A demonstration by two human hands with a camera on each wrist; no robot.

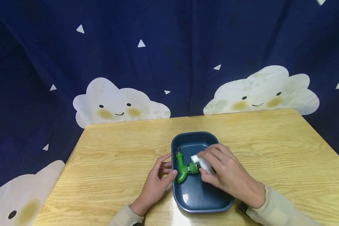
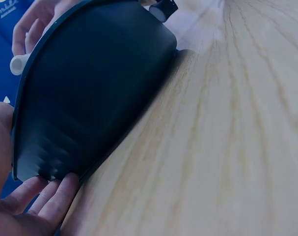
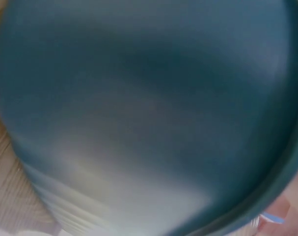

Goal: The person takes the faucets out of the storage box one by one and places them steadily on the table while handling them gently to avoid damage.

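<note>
A dark blue plastic tub (image 1: 201,202) stands on the table. Inside it, along the left wall, lies a green tap (image 1: 182,169) with a ribbed green collar on its right. My left hand (image 1: 156,182) holds the tub's left side, thumb at the rim and fingers against the outer wall; the left wrist view shows these fingers (image 2: 60,201) touching the wall. Over the tub's right part, my right hand (image 1: 226,171) grips a white plastic piece (image 1: 204,164), largely covered by the fingers. Its round white end (image 2: 19,64) pokes past the rim in the left wrist view.
The wood-grain table (image 1: 115,157) extends on both sides of the tub. Behind it hangs a dark blue curtain (image 1: 169,56) printed with clouds and triangles. Mostly the tub's interior (image 3: 149,108) fills the right wrist view.
</note>
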